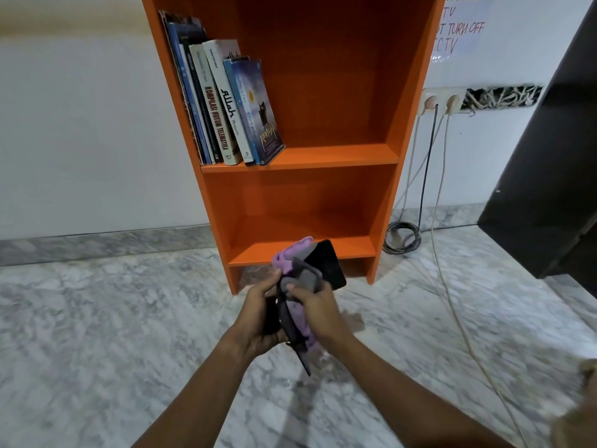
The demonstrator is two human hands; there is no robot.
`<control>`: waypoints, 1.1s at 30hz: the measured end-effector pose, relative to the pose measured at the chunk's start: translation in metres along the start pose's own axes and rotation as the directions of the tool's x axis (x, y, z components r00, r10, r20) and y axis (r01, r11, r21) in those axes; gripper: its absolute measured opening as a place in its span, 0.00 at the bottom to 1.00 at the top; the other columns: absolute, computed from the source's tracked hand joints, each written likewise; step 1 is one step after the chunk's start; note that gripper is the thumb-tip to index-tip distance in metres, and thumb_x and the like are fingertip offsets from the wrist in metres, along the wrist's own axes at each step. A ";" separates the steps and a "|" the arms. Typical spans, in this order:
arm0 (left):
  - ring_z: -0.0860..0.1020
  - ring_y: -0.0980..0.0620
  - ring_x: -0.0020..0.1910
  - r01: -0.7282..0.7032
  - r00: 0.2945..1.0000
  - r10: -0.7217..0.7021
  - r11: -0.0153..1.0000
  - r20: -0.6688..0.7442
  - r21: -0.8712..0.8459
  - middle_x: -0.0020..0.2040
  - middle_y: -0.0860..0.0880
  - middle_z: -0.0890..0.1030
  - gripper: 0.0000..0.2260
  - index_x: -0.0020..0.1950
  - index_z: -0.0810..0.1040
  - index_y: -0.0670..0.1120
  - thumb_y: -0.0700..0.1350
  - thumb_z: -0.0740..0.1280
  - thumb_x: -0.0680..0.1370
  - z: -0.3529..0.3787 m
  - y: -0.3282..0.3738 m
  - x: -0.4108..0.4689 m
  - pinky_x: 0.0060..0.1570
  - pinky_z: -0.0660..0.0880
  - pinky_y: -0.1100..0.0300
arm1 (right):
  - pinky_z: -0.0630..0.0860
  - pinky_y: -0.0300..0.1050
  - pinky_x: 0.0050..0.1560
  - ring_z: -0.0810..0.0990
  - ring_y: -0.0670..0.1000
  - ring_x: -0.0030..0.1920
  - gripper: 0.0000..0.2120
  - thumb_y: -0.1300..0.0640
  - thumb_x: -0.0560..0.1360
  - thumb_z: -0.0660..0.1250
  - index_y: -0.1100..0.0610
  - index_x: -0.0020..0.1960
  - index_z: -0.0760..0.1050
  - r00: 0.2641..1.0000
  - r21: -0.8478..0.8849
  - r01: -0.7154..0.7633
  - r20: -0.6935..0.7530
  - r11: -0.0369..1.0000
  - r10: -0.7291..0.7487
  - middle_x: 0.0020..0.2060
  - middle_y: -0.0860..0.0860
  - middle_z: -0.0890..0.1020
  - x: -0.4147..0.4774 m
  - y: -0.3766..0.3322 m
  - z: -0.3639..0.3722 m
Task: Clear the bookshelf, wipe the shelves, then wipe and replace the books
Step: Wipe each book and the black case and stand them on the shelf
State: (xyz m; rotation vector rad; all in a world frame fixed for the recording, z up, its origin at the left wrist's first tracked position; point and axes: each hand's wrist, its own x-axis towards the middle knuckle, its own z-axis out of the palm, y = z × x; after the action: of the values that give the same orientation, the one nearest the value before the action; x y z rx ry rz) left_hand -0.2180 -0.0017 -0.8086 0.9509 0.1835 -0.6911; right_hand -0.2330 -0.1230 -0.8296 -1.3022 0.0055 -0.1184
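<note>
An orange bookshelf point(381, 156) stands against the white wall. Several books point(226, 105) lean together at the left of its upper shelf; the lower shelf holds nothing. In front of the shelf's base, my left hand point(261, 315) grips a black book point(329, 263) from below. My right hand point(318, 312) holds a purple and grey cloth point(294, 263) pressed against that book's cover. The cloth drapes down between both hands.
A marble floor point(97, 318) spreads all around. Wall sockets point(442, 101) with cables point(423, 176) hang right of the shelf, a coil of cable point(402, 237) lies on the floor. A dark cabinet point(555, 156) juts in at the right.
</note>
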 end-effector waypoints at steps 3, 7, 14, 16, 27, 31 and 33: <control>0.85 0.43 0.48 -0.058 0.998 0.059 0.997 0.022 -0.042 0.48 0.39 0.85 0.19 0.49 0.86 0.37 0.50 0.62 0.81 -0.007 0.000 0.001 0.49 0.82 0.51 | 0.75 0.43 0.67 0.80 0.47 0.66 0.16 0.62 0.83 0.64 0.55 0.70 0.77 0.991 -0.067 -0.006 0.134 0.998 0.015 0.63 0.49 0.83 -0.008 0.000 0.018; 0.82 0.37 0.56 -0.062 0.998 0.062 0.998 0.033 0.003 0.59 0.34 0.80 0.25 0.62 0.81 0.36 0.57 0.64 0.81 -0.007 -0.002 0.000 0.49 0.81 0.44 | 0.75 0.36 0.65 0.79 0.41 0.66 0.17 0.62 0.83 0.62 0.51 0.70 0.78 0.992 -0.252 0.070 0.119 0.965 -0.041 0.64 0.42 0.82 -0.006 0.011 -0.009; 0.71 0.31 0.71 -0.003 0.997 0.006 0.999 0.078 -0.042 0.70 0.35 0.75 0.25 0.68 0.80 0.42 0.58 0.67 0.79 -0.010 -0.004 0.010 0.71 0.62 0.30 | 0.65 0.32 0.32 0.79 0.49 0.39 0.10 0.58 0.78 0.67 0.50 0.39 0.82 0.994 -0.844 -0.077 -0.024 0.531 0.106 0.35 0.46 0.81 0.005 0.018 -0.055; 0.73 0.32 0.70 -0.001 0.998 0.004 0.999 0.070 -0.050 0.70 0.35 0.75 0.24 0.65 0.79 0.42 0.59 0.69 0.77 -0.007 0.003 0.010 0.68 0.64 0.27 | 0.70 0.33 0.37 0.81 0.48 0.42 0.13 0.58 0.75 0.67 0.42 0.42 0.86 0.993 -0.820 -0.095 -0.116 0.564 -0.002 0.39 0.44 0.85 0.007 0.014 -0.064; 0.77 0.35 0.65 0.104 0.987 -0.103 0.995 0.126 0.000 0.67 0.39 0.80 0.25 0.66 0.82 0.45 0.59 0.70 0.75 0.013 -0.004 0.006 0.65 0.69 0.29 | 0.51 0.61 0.76 0.59 0.60 0.79 0.36 0.61 0.69 0.68 0.52 0.77 0.67 0.763 -0.916 0.371 0.396 -0.156 -0.511 0.78 0.57 0.67 0.039 -0.007 -0.070; 0.80 0.33 0.60 0.124 0.991 -0.119 0.990 0.067 -0.065 0.65 0.38 0.81 0.24 0.65 0.82 0.44 0.56 0.71 0.73 0.017 -0.002 0.004 0.59 0.73 0.29 | 0.61 0.69 0.74 0.62 0.63 0.79 0.42 0.55 0.71 0.68 0.47 0.81 0.55 0.796 -0.934 0.354 0.323 -0.040 -0.512 0.80 0.56 0.61 0.032 0.022 -0.096; 0.79 0.32 0.60 0.114 0.993 -0.109 0.988 0.051 -0.103 0.66 0.36 0.79 0.24 0.64 0.82 0.43 0.54 0.71 0.72 0.015 0.000 0.004 0.60 0.71 0.27 | 0.79 0.57 0.56 0.75 0.63 0.67 0.42 0.60 0.71 0.66 0.44 0.81 0.54 0.839 -0.917 0.326 0.169 0.229 -0.516 0.77 0.58 0.65 0.026 0.027 -0.100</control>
State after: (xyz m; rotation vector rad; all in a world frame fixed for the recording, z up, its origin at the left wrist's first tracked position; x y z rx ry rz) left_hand -0.2169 -0.0153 -0.8014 0.8275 0.2328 -0.7974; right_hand -0.2124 -0.2149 -0.8804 -2.4631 -0.1713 -0.8308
